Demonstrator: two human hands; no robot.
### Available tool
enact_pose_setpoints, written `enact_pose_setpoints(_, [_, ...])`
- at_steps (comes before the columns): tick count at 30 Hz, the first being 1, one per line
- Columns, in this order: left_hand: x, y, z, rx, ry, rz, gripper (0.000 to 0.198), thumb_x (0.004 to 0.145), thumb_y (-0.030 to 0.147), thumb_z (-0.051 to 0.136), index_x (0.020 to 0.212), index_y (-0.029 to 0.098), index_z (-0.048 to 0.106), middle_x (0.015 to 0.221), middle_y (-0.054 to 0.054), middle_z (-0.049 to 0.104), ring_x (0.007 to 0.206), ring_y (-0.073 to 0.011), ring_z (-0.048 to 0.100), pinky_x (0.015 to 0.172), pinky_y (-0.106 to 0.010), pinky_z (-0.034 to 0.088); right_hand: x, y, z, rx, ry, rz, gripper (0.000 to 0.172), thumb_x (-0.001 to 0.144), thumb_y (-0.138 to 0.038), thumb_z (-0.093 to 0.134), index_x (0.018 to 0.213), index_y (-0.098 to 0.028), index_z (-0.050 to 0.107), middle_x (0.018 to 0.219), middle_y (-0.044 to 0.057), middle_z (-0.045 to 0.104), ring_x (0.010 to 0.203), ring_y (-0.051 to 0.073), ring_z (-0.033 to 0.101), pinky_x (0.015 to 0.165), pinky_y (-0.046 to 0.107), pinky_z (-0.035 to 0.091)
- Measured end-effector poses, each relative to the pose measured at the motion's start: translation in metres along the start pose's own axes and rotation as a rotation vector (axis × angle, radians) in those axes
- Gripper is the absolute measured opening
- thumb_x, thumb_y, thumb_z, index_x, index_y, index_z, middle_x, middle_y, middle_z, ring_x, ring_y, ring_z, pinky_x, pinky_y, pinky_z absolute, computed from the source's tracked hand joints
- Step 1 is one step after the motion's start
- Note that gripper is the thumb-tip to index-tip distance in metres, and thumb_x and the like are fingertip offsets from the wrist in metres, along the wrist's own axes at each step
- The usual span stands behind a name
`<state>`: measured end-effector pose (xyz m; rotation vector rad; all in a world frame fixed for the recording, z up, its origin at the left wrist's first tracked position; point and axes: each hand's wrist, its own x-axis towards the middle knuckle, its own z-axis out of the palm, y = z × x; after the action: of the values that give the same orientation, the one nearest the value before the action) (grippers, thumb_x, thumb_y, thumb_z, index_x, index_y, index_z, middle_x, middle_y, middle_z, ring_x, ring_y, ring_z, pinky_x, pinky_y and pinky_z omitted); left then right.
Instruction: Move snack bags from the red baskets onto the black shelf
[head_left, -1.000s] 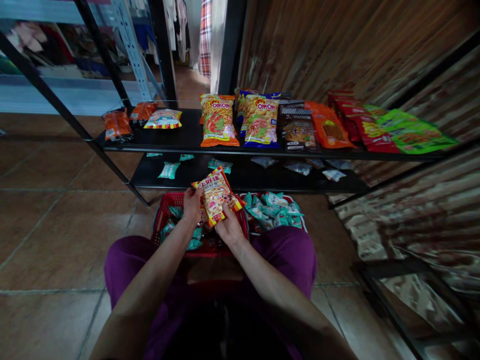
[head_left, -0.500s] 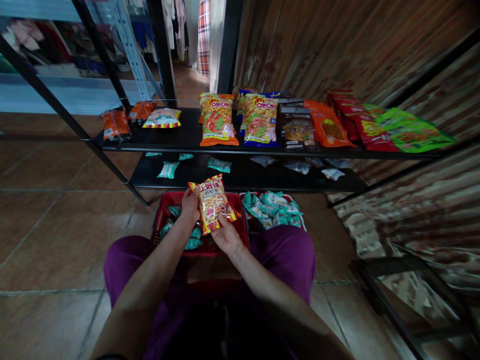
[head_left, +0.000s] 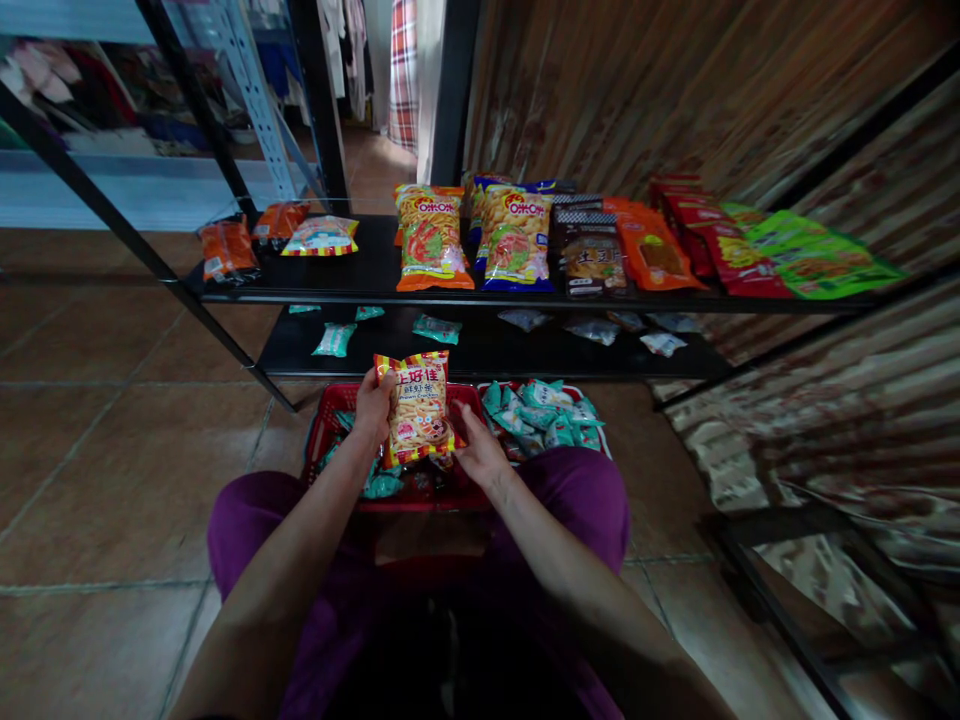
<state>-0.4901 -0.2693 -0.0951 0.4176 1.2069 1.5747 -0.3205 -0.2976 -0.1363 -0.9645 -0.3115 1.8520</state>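
Note:
A red-and-yellow bag of prawn crackers (head_left: 418,405) is held upright above a red basket (head_left: 486,497), its printed front towards me. My left hand (head_left: 373,408) grips the bag's left edge, with the thumb on the front. Close to the lower right corner of the bag is my right hand (head_left: 481,447), thumb and fingers apart. Whether its fingertips still touch that corner, I cannot tell. Small teal packets (head_left: 384,486) lie in the basket, partly hidden by the bag and my forearms.
A second basket (head_left: 607,450) of teal-and-white packets stands right of the first. Ahead, a black shelf (head_left: 375,270) carries orange, blue, brown, red and green snack bags; its lower board (head_left: 480,355) bears scattered small packets. A dark metal frame (head_left: 787,610) stands at right.
The bag has turned more upright and squarely towards me. My right hand has moved right, off the bag's front, and its fingers have spread; my left hand keeps its grip.

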Motion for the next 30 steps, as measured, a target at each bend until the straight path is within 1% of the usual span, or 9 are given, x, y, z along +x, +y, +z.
enact_pose_setpoints(4, [-0.002, -0.005, 0.004, -0.005, 0.001, -0.007, 0.030, 0.063, 0.026, 0.067, 0.091, 0.021, 0.059, 0.072, 0.003, 0.065, 0.061, -0.0126, 0.060, 0.062, -0.027, 0.049, 0.006, -0.013, 0.012, -0.111, -0.107, -0.021, 0.033, 0.069, -0.024, 0.078, 0.100, -0.022, 0.065, 0.092, 0.001, 0.075, 0.089, 0.021, 0.070, 0.081, 0.036, 0.057])
enact_pose_setpoints(8, [-0.002, -0.004, 0.005, 0.021, 0.040, 0.057, 0.025, 0.065, 0.026, 0.066, 0.089, 0.021, 0.060, 0.075, 0.002, 0.065, 0.065, -0.0126, 0.060, 0.067, -0.028, 0.050, 0.004, -0.014, 0.016, -0.245, -0.178, 0.034, 0.044, 0.063, -0.022, 0.081, 0.103, -0.020, 0.063, 0.088, 0.002, 0.075, 0.081, 0.020, 0.071, 0.077, 0.034, 0.057])
enact_pose_setpoints(13, [-0.003, 0.001, 0.005, 0.037, 0.112, 0.125, 0.019, 0.066, 0.024, 0.065, 0.085, 0.020, 0.062, 0.074, 0.002, 0.063, 0.065, -0.0121, 0.057, 0.065, -0.025, 0.048, -0.003, -0.009, 0.016, -0.281, -0.200, 0.038, 0.041, 0.065, -0.027, 0.081, 0.102, -0.019, 0.063, 0.085, 0.003, 0.075, 0.081, 0.021, 0.071, 0.075, 0.034, 0.058])
enact_pose_setpoints(16, [-0.005, 0.002, 0.005, 0.050, 0.143, 0.130, 0.017, 0.067, 0.024, 0.065, 0.083, 0.019, 0.062, 0.072, 0.002, 0.063, 0.065, -0.0121, 0.057, 0.065, -0.024, 0.047, -0.009, -0.007, 0.021, -0.310, -0.238, 0.037, 0.048, 0.065, -0.030, 0.081, 0.107, -0.021, 0.061, 0.090, 0.003, 0.074, 0.086, 0.021, 0.071, 0.076, 0.035, 0.058])
enact_pose_setpoints(18, [-0.005, 0.001, 0.006, 0.056, 0.151, 0.134, 0.016, 0.068, 0.024, 0.065, 0.083, 0.019, 0.062, 0.072, 0.002, 0.063, 0.067, -0.0123, 0.057, 0.066, -0.024, 0.047, -0.013, -0.005, 0.024, -0.334, -0.243, 0.011, 0.052, 0.061, -0.029, 0.083, 0.107, -0.022, 0.062, 0.091, 0.003, 0.074, 0.089, 0.022, 0.070, 0.077, 0.035, 0.058])
enact_pose_setpoints(21, [-0.004, 0.002, 0.007, 0.042, 0.152, 0.107, 0.021, 0.067, 0.025, 0.068, 0.087, 0.020, 0.063, 0.076, 0.001, 0.064, 0.070, -0.0127, 0.060, 0.068, -0.025, 0.048, -0.017, -0.001, 0.027, -0.341, -0.205, -0.043, 0.050, 0.053, -0.026, 0.086, 0.098, -0.020, 0.065, 0.087, 0.003, 0.075, 0.089, 0.023, 0.070, 0.079, 0.036, 0.058])
enact_pose_setpoints(25, [-0.005, 0.007, 0.006, 0.033, 0.053, -0.004, 0.034, 0.065, 0.036, 0.073, 0.094, 0.021, 0.062, 0.082, -0.001, 0.067, 0.071, -0.0145, 0.063, 0.068, -0.028, 0.050, -0.017, 0.004, 0.022, -0.299, -0.138, -0.056, 0.044, 0.051, -0.030, 0.087, 0.088, -0.019, 0.067, 0.082, 0.003, 0.075, 0.088, 0.025, 0.070, 0.076, 0.037, 0.058])
enact_pose_setpoints(28, [-0.012, 0.009, -0.001, 0.080, -0.060, -0.095, 0.038, 0.067, 0.046, 0.073, 0.092, 0.020, 0.065, 0.089, -0.006, 0.070, 0.076, -0.0175, 0.065, 0.068, -0.029, 0.051, -0.014, 0.004, 0.015, -0.253, -0.094, -0.062, 0.044, 0.055, -0.034, 0.085, 0.091, -0.020, 0.066, 0.083, 0.003, 0.075, 0.087, 0.025, 0.071, 0.073, 0.037, 0.059])
enact_pose_setpoints(30, [-0.018, 0.007, -0.008, 0.094, -0.118, -0.158, 0.039, 0.067, 0.048, 0.074, 0.092, 0.019, 0.067, 0.092, -0.008, 0.071, 0.080, -0.0201, 0.067, 0.069, -0.030, 0.051, -0.011, 0.003, 0.012, -0.232, -0.086, -0.071, 0.045, 0.056, -0.035, 0.085, 0.094, -0.020, 0.066, 0.084, 0.003, 0.075, 0.087, 0.025, 0.071, 0.072, 0.037, 0.059])
